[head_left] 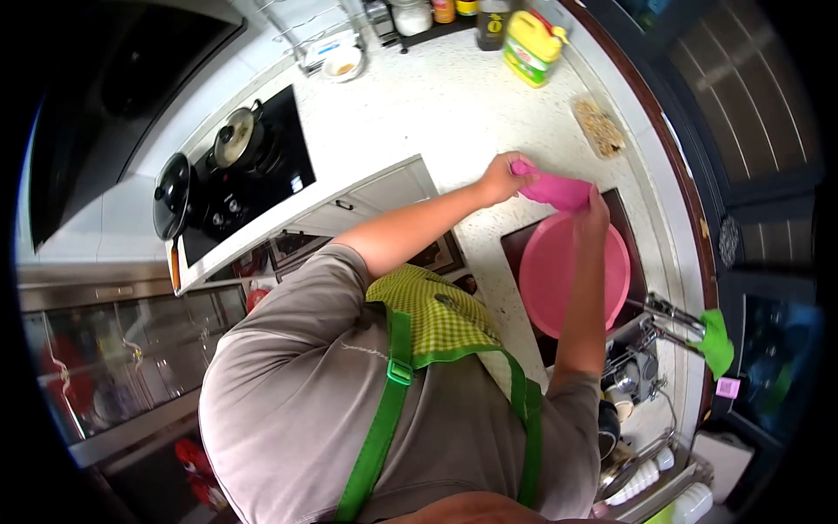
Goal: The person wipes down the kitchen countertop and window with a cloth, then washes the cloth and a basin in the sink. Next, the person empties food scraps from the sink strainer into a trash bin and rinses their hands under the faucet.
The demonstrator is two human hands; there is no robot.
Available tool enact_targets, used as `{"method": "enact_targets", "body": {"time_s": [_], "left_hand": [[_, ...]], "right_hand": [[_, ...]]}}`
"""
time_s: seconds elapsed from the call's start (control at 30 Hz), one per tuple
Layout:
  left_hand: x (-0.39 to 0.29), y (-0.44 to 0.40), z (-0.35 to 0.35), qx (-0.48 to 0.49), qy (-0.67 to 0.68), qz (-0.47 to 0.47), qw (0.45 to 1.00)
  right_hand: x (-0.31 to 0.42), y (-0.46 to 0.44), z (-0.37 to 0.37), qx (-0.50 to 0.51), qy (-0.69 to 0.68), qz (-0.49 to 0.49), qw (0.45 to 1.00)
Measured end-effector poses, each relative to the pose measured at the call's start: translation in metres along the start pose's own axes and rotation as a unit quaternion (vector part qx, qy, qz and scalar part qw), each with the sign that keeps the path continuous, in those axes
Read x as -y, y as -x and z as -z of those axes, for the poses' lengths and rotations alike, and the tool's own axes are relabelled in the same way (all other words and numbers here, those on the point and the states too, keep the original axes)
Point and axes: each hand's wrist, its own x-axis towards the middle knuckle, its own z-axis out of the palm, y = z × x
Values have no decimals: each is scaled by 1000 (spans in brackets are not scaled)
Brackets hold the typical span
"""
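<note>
A bright pink cloth [557,189] is stretched between my two hands, above the counter and the far edge of a pink basin. My left hand [501,180] pinches its left end, fingers closed. At the right end, my right hand [594,215] grips the cloth, its fingers partly hidden. The round pink basin [550,279] sits in the dark sink [615,210], partly covered by my right forearm. What lies inside the basin I cannot make out.
Left is a black cooktop [292,140] with a lidded pot [237,140] and a pan [172,196]. A yellow jug [532,48] and a food container [599,127] stand at the back. Right of the sink are a faucet [668,310], a green cloth [716,345] and a dish rack [633,362].
</note>
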Motion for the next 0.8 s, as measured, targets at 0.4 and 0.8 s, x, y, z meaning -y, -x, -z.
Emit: {"method": "enact_targets", "body": {"time_s": [0.4,0.8], "left_hand": [[54,122,305,-236,-41,78,968],[81,232,423,-280,-218,16,935]], "right_hand": [[-128,-77,-293,188,132,-98,968],[-310,-132,-297,143,805,261,513]]}}
